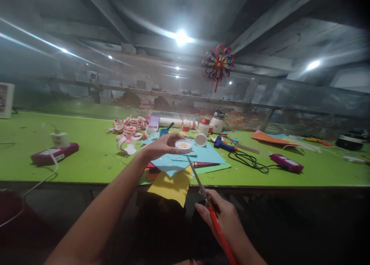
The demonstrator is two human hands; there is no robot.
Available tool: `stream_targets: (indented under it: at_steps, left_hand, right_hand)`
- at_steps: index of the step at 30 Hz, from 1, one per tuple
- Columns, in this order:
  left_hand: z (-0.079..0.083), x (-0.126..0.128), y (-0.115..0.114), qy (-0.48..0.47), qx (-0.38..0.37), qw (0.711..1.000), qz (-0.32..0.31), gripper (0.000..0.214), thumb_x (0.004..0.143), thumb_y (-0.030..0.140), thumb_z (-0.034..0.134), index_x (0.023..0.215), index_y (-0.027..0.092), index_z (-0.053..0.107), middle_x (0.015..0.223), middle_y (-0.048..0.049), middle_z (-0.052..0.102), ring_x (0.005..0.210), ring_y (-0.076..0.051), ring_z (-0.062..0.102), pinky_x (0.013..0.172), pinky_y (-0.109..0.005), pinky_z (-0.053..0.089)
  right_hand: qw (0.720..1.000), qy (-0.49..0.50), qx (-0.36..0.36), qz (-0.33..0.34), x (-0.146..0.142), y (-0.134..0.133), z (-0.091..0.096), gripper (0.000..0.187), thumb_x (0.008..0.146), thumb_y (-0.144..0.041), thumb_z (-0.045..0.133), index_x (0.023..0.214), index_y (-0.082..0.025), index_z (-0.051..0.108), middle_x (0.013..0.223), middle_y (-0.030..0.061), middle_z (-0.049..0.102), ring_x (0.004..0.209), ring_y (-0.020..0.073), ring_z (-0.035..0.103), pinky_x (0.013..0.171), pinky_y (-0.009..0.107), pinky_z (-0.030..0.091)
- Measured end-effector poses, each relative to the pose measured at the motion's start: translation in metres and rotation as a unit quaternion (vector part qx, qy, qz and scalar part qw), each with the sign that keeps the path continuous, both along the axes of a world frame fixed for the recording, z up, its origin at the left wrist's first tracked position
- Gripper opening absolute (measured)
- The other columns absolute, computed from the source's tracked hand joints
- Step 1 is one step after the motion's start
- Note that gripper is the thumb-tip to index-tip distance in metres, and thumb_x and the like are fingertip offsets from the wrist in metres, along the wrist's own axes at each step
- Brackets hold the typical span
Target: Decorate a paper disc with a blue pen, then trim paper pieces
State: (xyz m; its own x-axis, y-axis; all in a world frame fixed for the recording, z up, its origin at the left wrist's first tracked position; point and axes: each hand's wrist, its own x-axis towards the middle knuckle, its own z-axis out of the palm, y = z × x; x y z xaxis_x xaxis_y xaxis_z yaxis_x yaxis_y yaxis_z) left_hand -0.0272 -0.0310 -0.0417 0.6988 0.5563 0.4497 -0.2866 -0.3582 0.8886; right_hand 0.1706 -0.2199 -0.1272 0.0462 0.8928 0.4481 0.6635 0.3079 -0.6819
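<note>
Between the thumb and fingers of my left hand [165,145] is a small round paper piece [184,145], white with an orange pattern in its middle and a patterned rim. My right hand [221,211] is closed round the red handle of a pair of scissors [199,179]. The blades point up and away, their tip just below the round piece. Beneath both lie stacked sheets of light blue paper [211,154] and a yellow sheet [173,185] that hangs over the table's front edge. A white paper cup [200,140] lies on its side behind the round piece.
On the green table [95,141], cut paper pieces [131,124] are heaped at the back left. A blue glue gun [224,144] with a black cord lies right of the sheets. Purple power strips [286,163] sit on both sides. A bottle [217,122] stands behind.
</note>
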Motion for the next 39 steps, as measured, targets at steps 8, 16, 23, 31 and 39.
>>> stream_targets:
  at_steps: [8, 16, 23, 31, 39]
  left_hand:
    - [-0.004, 0.007, -0.005, 0.01, -0.022, 1.0, -0.009, 0.028, 0.077, 0.022, 0.076, 0.097, 0.014, 0.058, 0.106, -0.0145, 0.071, 0.101, -0.027, 0.069, 0.082, -0.038, 0.051]
    - [-0.005, 0.008, -0.006, -0.014, -0.038, 0.998, -0.052, 0.03, 0.077, 0.027, 0.075, 0.098, 0.014, 0.059, 0.102, -0.0168, 0.073, 0.101, -0.028, 0.069, 0.085, -0.038, 0.048]
    - [-0.002, 0.009, -0.007, -0.043, -0.042, 0.994, -0.089, 0.038, 0.075, 0.027, 0.076, 0.108, 0.014, 0.063, 0.106, -0.0163, 0.072, 0.105, -0.029, 0.067, 0.087, -0.038, 0.049]
    - [-0.002, 0.004, -0.006, -0.046, -0.026, 0.995, -0.085, 0.053, 0.074, 0.027, 0.076, 0.125, 0.016, 0.064, 0.121, -0.0155, 0.068, 0.115, -0.031, 0.063, 0.096, -0.04, 0.047]
    - [-0.003, 0.002, -0.003, -0.011, -0.016, 0.998, -0.06, 0.048, 0.07, 0.024, 0.08, 0.116, 0.016, 0.069, 0.122, -0.0151, 0.068, 0.108, -0.027, 0.065, 0.086, -0.034, 0.052]
  right_hand:
    - [0.99, -0.039, 0.134, 0.0, -0.002, 0.007, -0.005, 0.02, 0.085, -0.034, 0.064, 0.094, -0.016, 0.066, 0.068, -0.0009, 0.067, 0.054, 0.0107, 0.06, 0.056, 0.016, 0.048]
    - [0.986, -0.021, 0.165, 0.005, -0.005, 0.006, 0.0, 0.013, 0.084, -0.026, 0.067, 0.094, -0.018, 0.067, 0.068, -0.0028, 0.066, 0.055, 0.009, 0.06, 0.056, 0.012, 0.048]
    - [0.985, -0.022, 0.172, 0.005, -0.004, 0.007, 0.003, 0.014, 0.083, -0.024, 0.068, 0.095, -0.019, 0.068, 0.069, -0.0027, 0.067, 0.055, 0.0092, 0.061, 0.056, 0.013, 0.048]
    - [0.976, -0.045, 0.211, 0.018, 0.0, 0.006, 0.003, 0.016, 0.084, -0.021, 0.067, 0.099, -0.019, 0.067, 0.076, -0.0009, 0.07, 0.061, 0.0097, 0.065, 0.063, 0.012, 0.051]
    - [0.974, -0.057, 0.22, 0.015, 0.007, 0.007, -0.004, 0.02, 0.082, -0.022, 0.068, 0.102, -0.017, 0.068, 0.078, 0.0004, 0.071, 0.061, 0.01, 0.066, 0.065, 0.013, 0.053]
